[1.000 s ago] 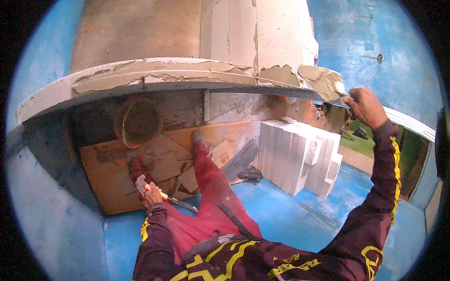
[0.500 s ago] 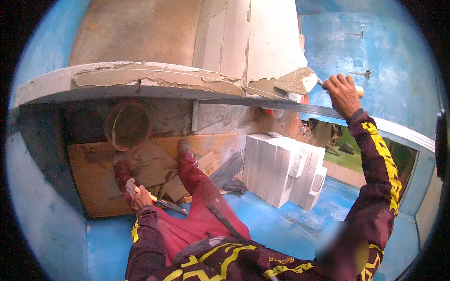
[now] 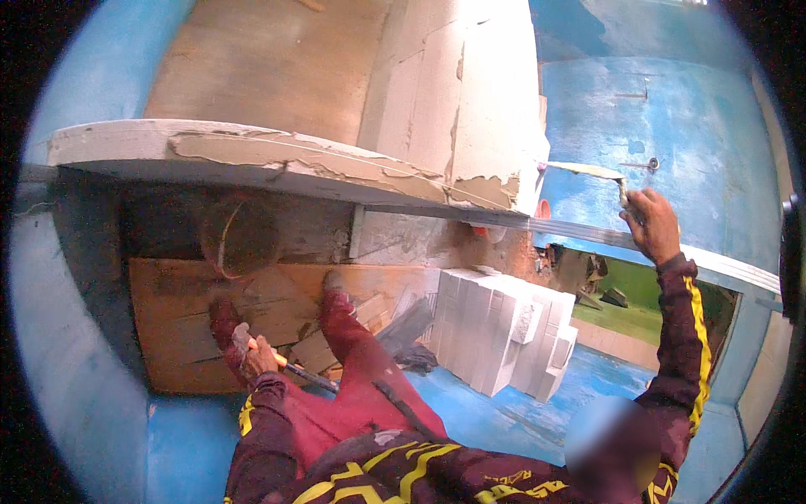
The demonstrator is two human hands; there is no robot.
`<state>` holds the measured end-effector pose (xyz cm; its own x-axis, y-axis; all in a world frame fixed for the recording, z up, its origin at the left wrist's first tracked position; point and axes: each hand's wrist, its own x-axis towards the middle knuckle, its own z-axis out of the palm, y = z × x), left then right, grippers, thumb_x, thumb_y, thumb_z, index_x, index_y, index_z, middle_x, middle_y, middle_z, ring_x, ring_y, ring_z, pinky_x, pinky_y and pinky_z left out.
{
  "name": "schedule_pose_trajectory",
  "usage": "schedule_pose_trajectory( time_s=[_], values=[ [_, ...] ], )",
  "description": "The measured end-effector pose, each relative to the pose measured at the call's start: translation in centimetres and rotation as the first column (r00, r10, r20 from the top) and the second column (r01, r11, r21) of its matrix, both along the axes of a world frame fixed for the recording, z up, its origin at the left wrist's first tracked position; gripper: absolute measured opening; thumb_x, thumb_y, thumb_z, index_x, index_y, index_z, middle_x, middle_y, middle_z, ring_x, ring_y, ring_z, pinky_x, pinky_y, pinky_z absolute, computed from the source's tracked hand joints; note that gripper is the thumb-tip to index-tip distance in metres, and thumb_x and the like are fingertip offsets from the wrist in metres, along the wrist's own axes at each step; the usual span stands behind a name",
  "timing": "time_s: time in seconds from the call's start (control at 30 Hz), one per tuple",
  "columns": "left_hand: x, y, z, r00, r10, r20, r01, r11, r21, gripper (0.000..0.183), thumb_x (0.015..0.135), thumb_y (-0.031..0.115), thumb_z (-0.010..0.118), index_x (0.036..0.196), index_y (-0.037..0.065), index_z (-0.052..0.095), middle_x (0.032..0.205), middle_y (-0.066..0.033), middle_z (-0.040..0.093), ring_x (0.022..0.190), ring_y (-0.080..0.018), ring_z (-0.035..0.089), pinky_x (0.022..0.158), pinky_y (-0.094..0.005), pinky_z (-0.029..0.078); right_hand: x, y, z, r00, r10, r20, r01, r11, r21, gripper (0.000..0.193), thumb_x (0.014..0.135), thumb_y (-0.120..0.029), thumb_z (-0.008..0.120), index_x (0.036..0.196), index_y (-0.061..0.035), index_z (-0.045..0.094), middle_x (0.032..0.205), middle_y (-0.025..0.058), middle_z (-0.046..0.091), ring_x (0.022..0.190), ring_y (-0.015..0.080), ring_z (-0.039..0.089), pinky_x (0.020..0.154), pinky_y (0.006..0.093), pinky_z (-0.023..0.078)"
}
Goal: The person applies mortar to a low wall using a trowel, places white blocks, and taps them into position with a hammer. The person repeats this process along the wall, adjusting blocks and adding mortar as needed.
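Right hand [image 3: 653,223] clamped on a trowel [image 3: 588,170] raised beside the mortared wall [image 3: 277,155]; left hand [image 3: 256,359] closed around a tool [image 3: 306,374] near the knee.

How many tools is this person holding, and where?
2. A trowel in the right hand, raised beside the wall top; a dark-headed, orange-handled tool in the left hand, down by the thigh.

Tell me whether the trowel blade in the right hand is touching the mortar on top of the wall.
Apart. The head view shows the trowel in the right hand held off the wall's end, blue background between its blade and the mortar.
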<state>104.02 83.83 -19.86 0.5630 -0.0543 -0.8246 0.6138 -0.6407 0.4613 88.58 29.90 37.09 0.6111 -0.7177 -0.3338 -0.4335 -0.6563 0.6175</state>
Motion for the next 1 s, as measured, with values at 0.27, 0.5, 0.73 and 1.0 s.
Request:
schedule_pose_trajectory(
  time_s=[0.27,0.5,0.73,1.0],
  values=[
    [4.8,2.0,-4.3,0.954,0.297,0.049,-0.267,0.911,-0.313,0.040,0.096,0.030,0.058,0.121,-0.002,0.057,0.095,-0.0150,0.070,0.071,-0.0242,0.067,0.068,-0.0371,0.057,4.9,2.8,-2.0,0.617,-0.702,0.356,0.457,0.687,0.565,0.029,0.095,-0.031,0.065,0.103,-0.0033,0.060,0.072,0.0076,0.060,0.064,0.0164,0.060,0.055,0.0330,0.050],
    [3.6,5.2,-2.5,0.819,0.574,-0.029,-0.574,0.815,-0.074,0.054,0.094,0.048,0.059,0.105,-0.005,0.066,0.103,-0.0162,0.071,0.093,-0.0256,0.066,0.084,-0.0394,0.053,13.6,-7.6,-12.3,0.664,-0.747,-0.046,0.446,0.346,0.825,0.037,0.094,-0.029,0.068,0.114,0.0015,0.059,0.082,0.0097,0.066,0.067,0.0194,0.067,0.053,0.0363,0.058],
    [-3.9,4.1,4.0,0.535,0.843,-0.057,-0.844,0.532,-0.062,0.061,0.092,0.056,0.058,0.119,0.001,0.065,0.110,-0.0113,0.068,0.103,-0.0250,0.063,0.089,-0.0387,0.052,18.8,-16.6,-25.9,0.739,-0.491,-0.461,0.651,0.344,0.677,0.040,0.105,-0.033,0.044,0.104,0.0023,0.063,0.075,0.0111,0.064,0.057,0.0205,0.062,0.052,0.0385,0.057],
    [-9.9,1.5,7.0,0.400,0.913,-0.082,-0.916,0.398,-0.037,0.070,0.097,0.056,0.048,0.150,0.011,0.037,0.137,-0.0215,0.054,0.116,-0.0314,0.056,0.097,-0.0450,0.048,18.1,-19.6,-32.5,0.595,-0.280,-0.754,0.803,0.165,0.572,0.035,0.105,-0.024,0.043,0.102,0.0036,0.065,0.078,0.0103,0.067,0.060,0.0187,0.064,0.053,0.0363,0.056]
  ],
)
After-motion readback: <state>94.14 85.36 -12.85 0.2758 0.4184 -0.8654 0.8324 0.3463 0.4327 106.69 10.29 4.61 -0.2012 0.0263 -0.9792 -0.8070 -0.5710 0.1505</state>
